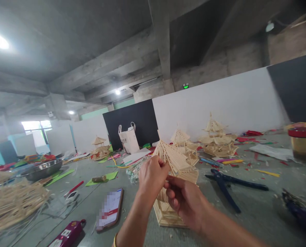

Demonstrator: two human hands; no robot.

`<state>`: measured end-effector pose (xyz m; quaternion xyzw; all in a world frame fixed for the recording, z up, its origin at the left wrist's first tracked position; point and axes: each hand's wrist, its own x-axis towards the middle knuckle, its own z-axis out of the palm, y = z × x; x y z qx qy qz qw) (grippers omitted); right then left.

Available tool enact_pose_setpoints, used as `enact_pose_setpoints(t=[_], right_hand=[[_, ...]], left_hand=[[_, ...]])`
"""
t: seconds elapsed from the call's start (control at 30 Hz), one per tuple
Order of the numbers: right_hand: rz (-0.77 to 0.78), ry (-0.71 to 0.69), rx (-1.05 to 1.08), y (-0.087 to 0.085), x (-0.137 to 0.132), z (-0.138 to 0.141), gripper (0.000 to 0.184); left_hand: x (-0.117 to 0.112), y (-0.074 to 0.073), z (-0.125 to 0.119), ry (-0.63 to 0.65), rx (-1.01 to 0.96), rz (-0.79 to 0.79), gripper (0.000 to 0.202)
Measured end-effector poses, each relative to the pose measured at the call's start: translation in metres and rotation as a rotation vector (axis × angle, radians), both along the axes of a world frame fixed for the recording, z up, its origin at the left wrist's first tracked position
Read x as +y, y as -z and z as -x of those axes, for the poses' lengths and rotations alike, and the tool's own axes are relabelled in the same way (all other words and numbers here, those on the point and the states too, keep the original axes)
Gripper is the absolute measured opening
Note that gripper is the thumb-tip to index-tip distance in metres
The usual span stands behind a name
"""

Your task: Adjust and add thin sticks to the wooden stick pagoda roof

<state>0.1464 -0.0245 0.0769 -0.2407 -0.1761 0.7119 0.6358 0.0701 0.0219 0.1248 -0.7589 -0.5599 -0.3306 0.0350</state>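
A small pavilion model built of thin wooden sticks (172, 161) stands on the grey table (248, 212) right in front of me. My left hand (151, 176) is closed, its fingertips pinching at the edge of the model's sloped roof. My right hand (185, 202) is curled against the model's middle section just below the roof, fingers pressed to the sticks. The lower hexagonal base (165, 216) shows under my hands.
A phone (109, 210) lies left of my hands, dark blue pliers (228, 185) to the right. Other stick pavilions (217, 139) stand behind, a stick pile (12, 202) and metal bowl (43, 168) at left, a red-lidded jar (304, 144) at right, a white bag (128, 139) behind.
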Motion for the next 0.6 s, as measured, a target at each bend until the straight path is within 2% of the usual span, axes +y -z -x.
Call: enact_pose_setpoints(t=[0.3, 0.6], right_hand=[[-0.003, 0.014, 0.020, -0.0005, 0.0019, -0.0011, 0.031], [-0.017, 0.022, 0.019, 0.0024, 0.0002, -0.0024, 0.027]], left_hand=[[-0.0050, -0.0046, -0.0047, -0.061, 0.109, -0.026, 0.014], [-0.0031, -0.0062, -0.0027, -0.049, 0.167, -0.048, 0.015]])
